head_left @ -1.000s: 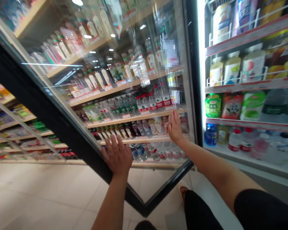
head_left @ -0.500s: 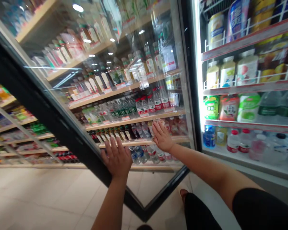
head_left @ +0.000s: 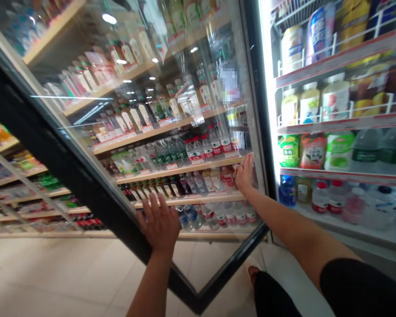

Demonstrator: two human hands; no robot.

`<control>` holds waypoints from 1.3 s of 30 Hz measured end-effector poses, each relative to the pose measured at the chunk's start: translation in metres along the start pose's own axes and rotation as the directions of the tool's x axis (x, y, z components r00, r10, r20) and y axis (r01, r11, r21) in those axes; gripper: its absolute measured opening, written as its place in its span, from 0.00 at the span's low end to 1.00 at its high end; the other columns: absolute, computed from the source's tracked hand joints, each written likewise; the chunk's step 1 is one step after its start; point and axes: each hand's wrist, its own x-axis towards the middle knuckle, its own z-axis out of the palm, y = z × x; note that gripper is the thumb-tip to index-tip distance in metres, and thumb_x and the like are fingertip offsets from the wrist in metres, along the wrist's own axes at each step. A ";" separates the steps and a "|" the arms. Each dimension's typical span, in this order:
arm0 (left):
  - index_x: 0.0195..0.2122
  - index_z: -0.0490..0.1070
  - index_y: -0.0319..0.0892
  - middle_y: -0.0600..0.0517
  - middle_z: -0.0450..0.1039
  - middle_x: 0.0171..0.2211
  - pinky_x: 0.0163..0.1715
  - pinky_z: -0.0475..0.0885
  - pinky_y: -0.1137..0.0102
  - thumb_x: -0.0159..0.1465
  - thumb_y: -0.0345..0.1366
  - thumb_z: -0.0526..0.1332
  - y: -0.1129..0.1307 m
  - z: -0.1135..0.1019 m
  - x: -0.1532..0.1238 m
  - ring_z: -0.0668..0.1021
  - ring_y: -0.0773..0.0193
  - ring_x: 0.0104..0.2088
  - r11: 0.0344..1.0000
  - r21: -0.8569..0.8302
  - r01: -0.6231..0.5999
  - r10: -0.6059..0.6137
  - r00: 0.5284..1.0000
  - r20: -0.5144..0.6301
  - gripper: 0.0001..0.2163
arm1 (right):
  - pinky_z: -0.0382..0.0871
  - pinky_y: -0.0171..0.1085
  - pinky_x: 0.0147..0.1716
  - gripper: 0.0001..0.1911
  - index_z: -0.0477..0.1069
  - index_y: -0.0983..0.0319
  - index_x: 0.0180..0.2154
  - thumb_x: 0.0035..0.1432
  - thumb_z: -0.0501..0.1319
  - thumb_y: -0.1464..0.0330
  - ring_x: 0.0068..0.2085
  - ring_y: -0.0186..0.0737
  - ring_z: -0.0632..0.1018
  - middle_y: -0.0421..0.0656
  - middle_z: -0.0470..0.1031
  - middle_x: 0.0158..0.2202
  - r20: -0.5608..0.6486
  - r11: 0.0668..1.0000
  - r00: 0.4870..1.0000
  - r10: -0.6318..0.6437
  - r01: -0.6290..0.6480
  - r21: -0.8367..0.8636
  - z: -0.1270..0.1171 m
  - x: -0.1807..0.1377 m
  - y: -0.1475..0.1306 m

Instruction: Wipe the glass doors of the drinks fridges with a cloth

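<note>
A glass door [head_left: 119, 132] with a thick black frame stands swung open in front of me. My left hand [head_left: 160, 220] lies flat near the door's lower left edge, fingers spread, with nothing in it. Farther right, my right hand [head_left: 245, 174] presses against the glass close to the hinge-side frame [head_left: 259, 88]. Its fingers are held together, and a pale edge shows at the fingertips. What lies under them is mostly hidden, so I cannot make it out.
A lit drinks cooler [head_left: 343, 171] with bottles and cans on wire-fronted shelves stands to the right. Through the glass, wooden shelves [head_left: 178, 169] carry rows of bottles. Pale floor tiles [head_left: 53, 273] lie below. My shoe [head_left: 253, 275] is beside the door's bottom corner.
My right hand has slid right across the glass, toward the hinge-side frame, and its fingers now point more upward. My left hand stays in nearly the same place on the door.
</note>
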 end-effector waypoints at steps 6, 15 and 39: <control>0.70 0.52 0.38 0.33 0.54 0.69 0.66 0.51 0.38 0.67 0.36 0.61 0.000 -0.001 0.001 0.54 0.39 0.71 1.000 0.003 0.013 -0.013 1.000 0.003 0.32 | 0.43 0.62 0.71 0.34 0.41 0.68 0.72 0.68 0.43 0.69 0.74 0.51 0.44 0.55 0.43 0.74 0.030 0.992 0.993 -0.117 0.119 -0.053 0.000 0.059 -0.024; 0.72 0.49 0.40 0.34 0.53 0.70 0.66 0.48 0.37 0.67 0.37 0.62 -0.001 -0.001 0.000 0.55 0.38 0.70 1.000 -0.013 0.011 -0.011 1.000 0.007 0.35 | 0.48 0.59 0.71 0.36 0.32 0.65 0.73 0.70 0.44 0.69 0.75 0.50 0.36 0.50 0.39 0.75 0.276 0.859 0.839 -0.468 0.506 -0.083 -0.015 -0.051 -0.050; 0.72 0.50 0.42 0.36 0.56 0.69 0.66 0.50 0.39 0.67 0.37 0.61 0.000 0.000 -0.002 0.57 0.39 0.70 0.999 -0.018 0.026 -0.026 1.000 -0.010 0.34 | 0.45 0.59 0.71 0.34 0.37 0.65 0.73 0.69 0.42 0.67 0.74 0.48 0.44 0.54 0.40 0.75 0.074 0.970 0.970 -0.231 0.236 -0.056 -0.011 0.086 -0.014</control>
